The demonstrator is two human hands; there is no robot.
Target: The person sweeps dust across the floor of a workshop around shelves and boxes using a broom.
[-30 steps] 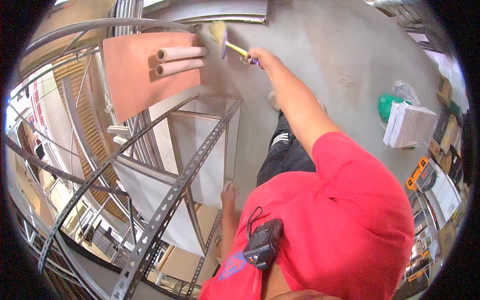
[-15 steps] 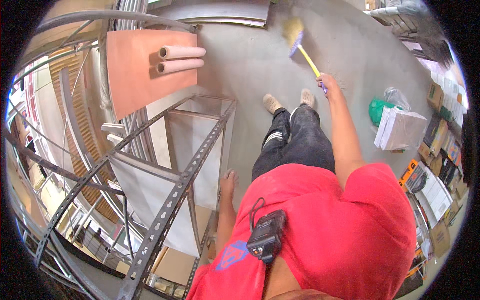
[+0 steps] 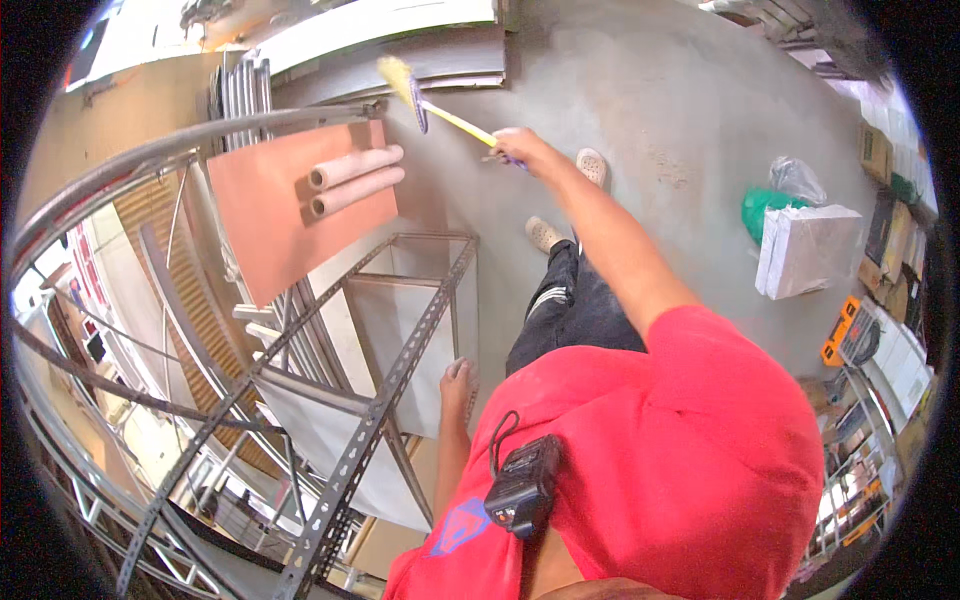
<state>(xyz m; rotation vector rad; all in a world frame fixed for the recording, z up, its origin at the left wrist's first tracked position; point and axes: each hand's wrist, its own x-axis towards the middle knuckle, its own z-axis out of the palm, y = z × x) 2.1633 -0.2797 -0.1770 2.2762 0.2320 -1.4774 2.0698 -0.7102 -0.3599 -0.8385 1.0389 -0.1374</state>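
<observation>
My right hand point(image 3: 522, 150) is closed around the purple grip of a short broom point(image 3: 460, 122). It has a yellow handle, a purple-and-white head and yellow bristles. Stretched out ahead and to the left, my right arm holds the broom near the peach-coloured sheet, with the bristles pointing far left. My left hand point(image 3: 458, 385) hangs low beside the slotted metal rack point(image 3: 415, 290). Its fingers look curled, and its palm is hidden, so whether anything is in it does not show.
Two pink rolls point(image 3: 358, 180) lie on the peach-coloured sheet point(image 3: 255, 215) at the left. Flat boards point(image 3: 420, 65) are stacked at the far side. A white package point(image 3: 812, 250) and a green bag point(image 3: 768, 208) sit on the grey floor point(image 3: 680, 110) to the right.
My right hand has swung the broom leftward, from the open floor to beside the peach sheet. My right foot has moved farther ahead, and the view has shifted.
</observation>
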